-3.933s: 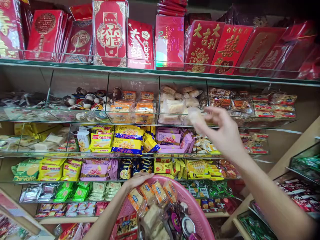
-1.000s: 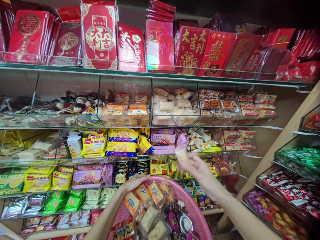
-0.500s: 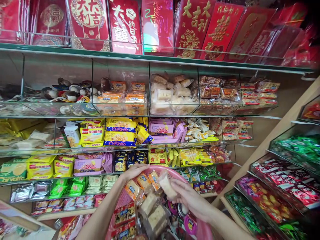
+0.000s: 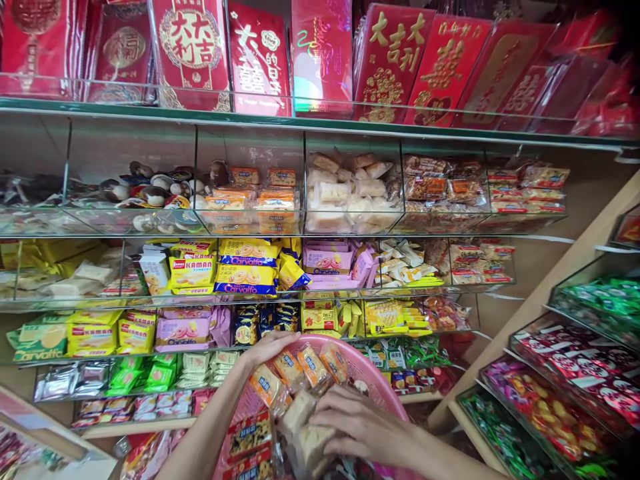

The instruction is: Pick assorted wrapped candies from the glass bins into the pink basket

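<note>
A pink plastic basket [image 4: 385, 387] full of wrapped snacks is in front of me at the bottom of the view. My left hand [image 4: 267, 350] holds the basket by its far left rim, fingers lapped over the edge. Inside, my right hand [image 4: 353, 427] has its fingers curled over a pale, clear-wrapped snack block [image 4: 315, 447]; its fingertips rest on the wrapper, and the palm side is hidden. Another pale wrapped block [image 4: 299, 410] lies just beyond. Orange-labelled snack packs [image 4: 287, 367] line the far side, with red-labelled packs [image 4: 249, 433] at the left.
Glass shelves with divided compartments span the view, holding yellow biscuit packs [image 4: 193, 272], purple packs [image 4: 327, 259] and pale wrapped blocks [image 4: 334, 192]. Red envelopes [image 4: 193, 53] stand on top. Tilted candy bins [image 4: 540, 407] flank the right, beside a wooden post [image 4: 525, 300].
My right hand has moved down and left into the basket with the pale wrapped snack, placing it among the others. The left hand keeps its hold on the rim. The view has shifted slightly.
</note>
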Available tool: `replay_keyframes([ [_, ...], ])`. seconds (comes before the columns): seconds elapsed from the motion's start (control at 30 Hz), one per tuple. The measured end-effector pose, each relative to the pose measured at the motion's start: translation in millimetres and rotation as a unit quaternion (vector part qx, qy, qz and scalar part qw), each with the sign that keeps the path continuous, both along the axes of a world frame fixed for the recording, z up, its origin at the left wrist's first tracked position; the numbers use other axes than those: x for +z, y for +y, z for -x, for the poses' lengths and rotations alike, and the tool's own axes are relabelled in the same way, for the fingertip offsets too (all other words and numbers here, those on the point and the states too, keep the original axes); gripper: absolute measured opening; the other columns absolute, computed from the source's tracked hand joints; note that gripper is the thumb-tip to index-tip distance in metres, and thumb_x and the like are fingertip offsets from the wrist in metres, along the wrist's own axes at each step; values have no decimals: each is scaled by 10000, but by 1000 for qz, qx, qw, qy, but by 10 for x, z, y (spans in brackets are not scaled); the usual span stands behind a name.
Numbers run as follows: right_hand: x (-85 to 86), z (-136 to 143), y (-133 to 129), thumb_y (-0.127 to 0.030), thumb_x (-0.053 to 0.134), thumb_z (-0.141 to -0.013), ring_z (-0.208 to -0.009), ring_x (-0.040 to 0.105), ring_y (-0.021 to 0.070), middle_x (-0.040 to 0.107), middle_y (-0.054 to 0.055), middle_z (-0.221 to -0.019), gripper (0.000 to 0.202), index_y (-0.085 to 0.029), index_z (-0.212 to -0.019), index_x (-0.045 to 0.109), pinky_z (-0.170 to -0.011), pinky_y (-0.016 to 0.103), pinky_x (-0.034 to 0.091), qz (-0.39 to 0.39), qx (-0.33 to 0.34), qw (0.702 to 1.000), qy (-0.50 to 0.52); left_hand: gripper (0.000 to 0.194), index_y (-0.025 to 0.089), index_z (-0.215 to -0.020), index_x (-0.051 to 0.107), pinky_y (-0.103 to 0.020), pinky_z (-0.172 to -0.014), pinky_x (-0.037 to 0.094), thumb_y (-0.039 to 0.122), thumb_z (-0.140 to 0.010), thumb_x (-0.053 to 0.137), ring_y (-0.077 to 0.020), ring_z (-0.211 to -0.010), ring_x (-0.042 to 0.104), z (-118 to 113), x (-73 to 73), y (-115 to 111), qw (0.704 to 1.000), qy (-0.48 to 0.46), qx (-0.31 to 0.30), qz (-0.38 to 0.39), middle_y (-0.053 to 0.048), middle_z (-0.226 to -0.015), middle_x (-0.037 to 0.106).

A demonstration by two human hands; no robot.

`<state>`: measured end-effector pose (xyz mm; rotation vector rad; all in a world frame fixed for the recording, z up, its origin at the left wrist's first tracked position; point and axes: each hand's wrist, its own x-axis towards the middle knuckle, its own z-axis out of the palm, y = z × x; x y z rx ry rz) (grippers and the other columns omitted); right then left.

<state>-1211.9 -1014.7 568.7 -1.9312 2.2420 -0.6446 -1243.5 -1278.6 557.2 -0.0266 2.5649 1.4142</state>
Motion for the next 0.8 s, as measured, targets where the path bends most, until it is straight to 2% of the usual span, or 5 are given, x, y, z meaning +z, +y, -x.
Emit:
replay_keyframes([
  [0.13, -149, 38, -119, -423, 431, -877, -1025, 463, 141, 577, 60, -1085, 390, -171, -1160, 525, -921, 270, 382, 42, 35, 998, 10, 581, 209, -1063, 648, -301, -958, 355, 643, -747, 426, -237, -1084, 528, 15, -28, 1, 1000, 1, -5, -14, -5, -1139, 636],
  [0.27, -217, 57, -181, -397, 450, -877, -1079, 447, 153, 615, 34, -1083, 347, -191, -1139, 548, -965, 317, 350, 68, 51, 996, 29, 558, 206, -1018, 663, -304, -933, 370, 638, -753, 426, -229, -1037, 553, 27, -43, -3, 1000, 5, -11, -25, -9, -1090, 658],
  [0.57, -361, 52, -215, -345, 462, -881, -1029, 495, 136, 638, 23, -1068, 284, -167, -1067, 581, -932, 260, 397, 125, 68, 988, 64, 546, 236, -1013, 671, -326, -969, 337, 644, -743, 428, -253, -1104, 512, 65, -30, 23, 1000, 3, 1, -1, 0, -1138, 636],
  [0.67, -259, 71, -193, -308, 430, -898, -1046, 495, 139, 627, 27, -1094, 259, -189, -1087, 562, -928, 273, 401, 105, 59, 989, 87, 542, 238, -1004, 677, -325, -972, 340, 640, -756, 411, -248, -1094, 520, 72, -8, 34, 1000, 3, -16, -5, 9, -1131, 640],
  [0.8, 93, 139, -104, -418, 482, -852, -1084, 476, 168, 590, 78, -1139, 385, -164, -1140, 511, -939, 313, 404, 120, 34, 988, 91, 551, 233, -1037, 664, -320, -969, 347, 635, -761, 408, -240, -1088, 523, 85, -12, 26, 1000, 10, -24, -14, 9, -1146, 632],
])
